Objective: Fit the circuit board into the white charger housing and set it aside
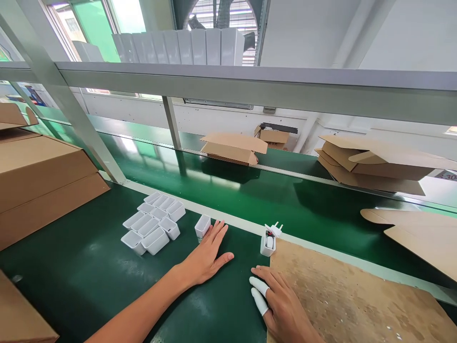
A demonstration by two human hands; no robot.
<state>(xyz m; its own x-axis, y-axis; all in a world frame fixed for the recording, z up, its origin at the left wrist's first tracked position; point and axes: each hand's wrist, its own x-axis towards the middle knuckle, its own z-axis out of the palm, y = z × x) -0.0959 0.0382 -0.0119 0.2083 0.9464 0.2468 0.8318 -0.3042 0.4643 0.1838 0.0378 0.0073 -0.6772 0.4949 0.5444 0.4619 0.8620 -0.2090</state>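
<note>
My left hand (205, 255) reaches over the green work surface with fingers stretched out and thumb apart. Its fingertips are beside a small open white plastic case (203, 225); whether they touch it I cannot tell. To the left stands a cluster of several similar white cases (153, 220), mostly open side up. My right hand (282, 305), with white finger cots on two digits, rests low over the board's left edge, fingers loosely extended and nothing visible in them. Ahead of it stands a white case (267, 244) with wired parts inside and a white plug piece (274, 229) at its top.
A worn brown board (357, 295) lies at right. Beyond the pale edge strip runs a green conveyor belt (221, 190). Cardboard boxes (46, 176) stand at left, and more open cartons (374, 162) sit behind. A metal frame bar (250, 88) crosses overhead, bearing a row of white boxes (178, 46).
</note>
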